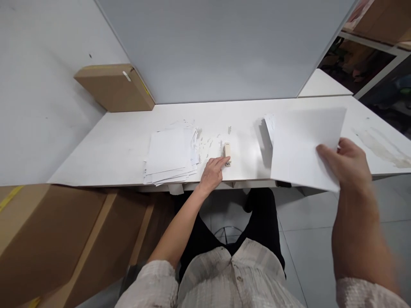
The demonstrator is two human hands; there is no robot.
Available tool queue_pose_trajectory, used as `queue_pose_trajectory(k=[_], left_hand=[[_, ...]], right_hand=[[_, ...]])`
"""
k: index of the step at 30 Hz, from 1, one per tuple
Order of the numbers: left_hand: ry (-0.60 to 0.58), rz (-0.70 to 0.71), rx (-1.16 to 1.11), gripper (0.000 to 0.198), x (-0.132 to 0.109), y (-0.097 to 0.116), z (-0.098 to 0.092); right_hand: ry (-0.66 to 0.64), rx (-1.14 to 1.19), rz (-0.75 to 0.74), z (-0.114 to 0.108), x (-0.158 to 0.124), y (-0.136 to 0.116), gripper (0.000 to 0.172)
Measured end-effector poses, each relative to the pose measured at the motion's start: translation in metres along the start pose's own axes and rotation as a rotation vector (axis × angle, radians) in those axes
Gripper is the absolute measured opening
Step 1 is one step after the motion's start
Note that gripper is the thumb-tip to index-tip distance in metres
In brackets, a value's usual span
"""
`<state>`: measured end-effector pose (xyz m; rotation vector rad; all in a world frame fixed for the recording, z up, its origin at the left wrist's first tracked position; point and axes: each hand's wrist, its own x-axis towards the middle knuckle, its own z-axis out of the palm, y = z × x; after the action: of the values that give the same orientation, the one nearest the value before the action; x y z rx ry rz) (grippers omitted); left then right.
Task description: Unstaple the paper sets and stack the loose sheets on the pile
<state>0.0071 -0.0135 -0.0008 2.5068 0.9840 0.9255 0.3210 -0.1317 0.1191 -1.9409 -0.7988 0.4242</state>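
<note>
While right hand (350, 164) pinches paper (303, 143) | left hand (212, 173) unclenched | stapler (227, 149) under fingertip (near end)

Paper (298, 149) and tabletop (128, 141) are white, the stapler (227, 149) cream, trousers (263, 218) black, the shirt (212, 278) pale and striped.

The left hand (212, 173) rests its fingers (222, 162) on a beige stapler (227, 149); the right hand (353, 166) grips white paper (302, 147).

A white counter (128, 141) is backed by a grey panel (224, 47) and flanked at left by a white wall (48, 47). Below, grey floor tiles (314, 209) are seen; at upper right, white-framed shelving (379, 74) is glimpsed.
</note>
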Motion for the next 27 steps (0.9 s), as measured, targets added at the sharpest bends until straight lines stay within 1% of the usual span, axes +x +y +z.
queue_pose_trajectory(k=[2, 5, 7, 9, 11, 12, 14, 16, 17, 18, 19, 20, 22, 23, 25, 26, 27], left_hand=[[0.002, 0.003, 0.001, 0.054, 0.0, 0.0, -0.001], [0.01, 0.006, -0.001, 0.051, 0.0, 0.0, -0.002], [0.006, 0.006, 0.004, 0.052, 0.0, -0.001, -0.002], [-0.002, 0.003, 0.016, 0.053, 0.0, -0.001, 0.0], [-0.007, 0.001, 0.03, 0.054, 0.0, 0.001, 0.003], [-0.004, 0.005, 0.034, 0.054, -0.001, 0.003, 0.004], [0.026, 0.021, 0.039, 0.054, -0.002, 0.005, 0.001], [0.106, 0.013, 0.069, 0.05, -0.006, 0.002, -0.011], [0.16, -0.016, 0.104, 0.046, -0.01, -0.002, -0.021], [0.211, -0.066, 0.154, 0.043, -0.015, -0.009, -0.033], [0.259, -0.137, 0.215, 0.041, -0.021, -0.017, -0.046], [0.276, -0.219, 0.279, 0.042, -0.028, -0.028, -0.06], [0.231, -0.394, 0.383, 0.058, -0.044, -0.049, -0.086], [0.158, -0.445, 0.396, 0.06, -0.051, -0.058, -0.095], [0.057, -0.477, 0.397, 0.057, -0.061, -0.071, -0.107], [0.038, -0.468, 0.389, 0.051, -0.065, -0.073, -0.109], [0.047, -0.454, 0.384, 0.046, -0.066, -0.073, -0.109]], right_hand=[[-0.013, -0.077, -0.018, 0.001, 0.043, -0.01, 0.031], [-0.034, -0.207, 0.019, 0.008, 0.097, -0.008, 0.033], [0.008, -0.307, -0.035, 0.013, 0.116, -0.001, 0.037], [0.052, -0.41, -0.158, 0.019, 0.115, 0.006, 0.04], [0.048, -0.456, -0.277, 0.028, 0.094, 0.008, 0.043], [0.021, -0.449, -0.321, 0.034, 0.078, 0.008, 0.044], [-0.073, -0.381, -0.399, 0.05, 0.038, 0.008, 0.042], [-0.18, -0.313, -0.473, 0.068, -0.006, 0.012, 0.036], [-0.201, -0.28, -0.512, 0.077, -0.027, 0.017, 0.033], [-0.26, -0.243, -0.525, 0.086, -0.047, 0.024, 0.033], [-0.307, -0.2, -0.521, 0.094, -0.066, 0.033, 0.031], [-0.354, -0.152, -0.495, 0.101, -0.082, 0.042, 0.03], [-0.448, -0.055, -0.407, 0.114, -0.109, 0.061, 0.028], [-0.488, -0.008, -0.353, 0.12, -0.12, 0.069, 0.028], [-0.55, 0.068, -0.257, 0.13, -0.136, 0.08, 0.028], [-0.57, 0.098, -0.222, 0.134, -0.142, 0.083, 0.028], [-0.585, 0.124, -0.198, 0.138, -0.146, 0.084, 0.028]])
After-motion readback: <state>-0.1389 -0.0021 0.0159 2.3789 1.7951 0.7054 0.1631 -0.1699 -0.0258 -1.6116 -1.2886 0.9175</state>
